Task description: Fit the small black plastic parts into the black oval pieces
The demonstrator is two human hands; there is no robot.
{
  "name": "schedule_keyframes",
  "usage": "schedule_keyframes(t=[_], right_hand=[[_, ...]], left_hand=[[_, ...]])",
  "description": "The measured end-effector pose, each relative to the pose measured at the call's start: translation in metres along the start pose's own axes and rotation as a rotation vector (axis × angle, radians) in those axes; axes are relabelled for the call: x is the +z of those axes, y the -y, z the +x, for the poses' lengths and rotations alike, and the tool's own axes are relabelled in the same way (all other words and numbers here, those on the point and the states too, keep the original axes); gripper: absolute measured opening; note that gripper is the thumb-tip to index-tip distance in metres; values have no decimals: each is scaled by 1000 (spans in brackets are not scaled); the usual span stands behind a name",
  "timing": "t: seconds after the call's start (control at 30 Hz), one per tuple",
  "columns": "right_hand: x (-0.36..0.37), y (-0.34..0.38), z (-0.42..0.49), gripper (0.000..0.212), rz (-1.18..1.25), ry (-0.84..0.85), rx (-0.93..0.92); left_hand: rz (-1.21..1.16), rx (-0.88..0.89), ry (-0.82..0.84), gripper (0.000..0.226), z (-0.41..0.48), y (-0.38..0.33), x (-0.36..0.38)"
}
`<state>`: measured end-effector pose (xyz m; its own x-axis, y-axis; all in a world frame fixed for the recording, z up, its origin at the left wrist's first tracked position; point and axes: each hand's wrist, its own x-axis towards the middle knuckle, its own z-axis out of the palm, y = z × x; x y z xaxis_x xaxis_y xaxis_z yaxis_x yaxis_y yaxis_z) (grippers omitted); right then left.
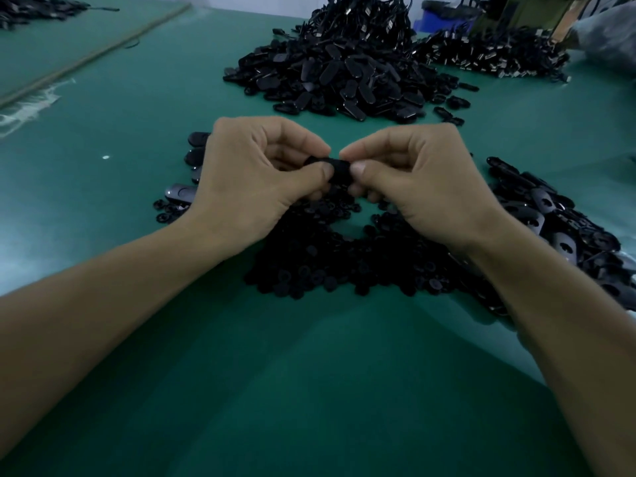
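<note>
At frame centre my left hand [254, 173] and right hand [423, 180] share a pinching grip on one black oval piece [335, 166], its insert possibly seating, while small black plastic parts [327, 266] heaped below and the heap of ovals [330, 80] at upper centre await.

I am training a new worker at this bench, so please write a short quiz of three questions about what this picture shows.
1. True or false: the left hand lies flat on the green table.
2. What do the left hand and the right hand pinch between them?
A) a cable
B) one black piece
C) nothing
3. Fill in the missing word: the heap of small black parts lies ____ the two hands.

Key:
1. False: its fingers are curled and it is raised above the table.
2. B
3. under
</note>
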<state>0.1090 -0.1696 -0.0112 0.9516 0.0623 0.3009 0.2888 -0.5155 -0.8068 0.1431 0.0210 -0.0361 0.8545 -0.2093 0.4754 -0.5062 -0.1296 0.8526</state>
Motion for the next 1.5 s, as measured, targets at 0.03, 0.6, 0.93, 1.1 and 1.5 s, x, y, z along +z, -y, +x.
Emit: schedule_keyframes(t=[0.03,0.6,0.93,1.1,1.5], right_hand=[[-2,-2,0,24,-80,-41,5],[-19,-11,-2,33,-697,19,231],[-18,-9,0,17,-320,-104,118],[-12,2,-2,22,-28,50,54],[-8,1,-7,21,233,-46,76]], left_hand=[[35,14,-40,20,1,2,-1],[621,34,-148,7,11,9,-20],[652,123,-142,11,7,-3,-11],[319,146,-24,13,0,-8,5],[-222,-208,90,10,-4,-8,13]])
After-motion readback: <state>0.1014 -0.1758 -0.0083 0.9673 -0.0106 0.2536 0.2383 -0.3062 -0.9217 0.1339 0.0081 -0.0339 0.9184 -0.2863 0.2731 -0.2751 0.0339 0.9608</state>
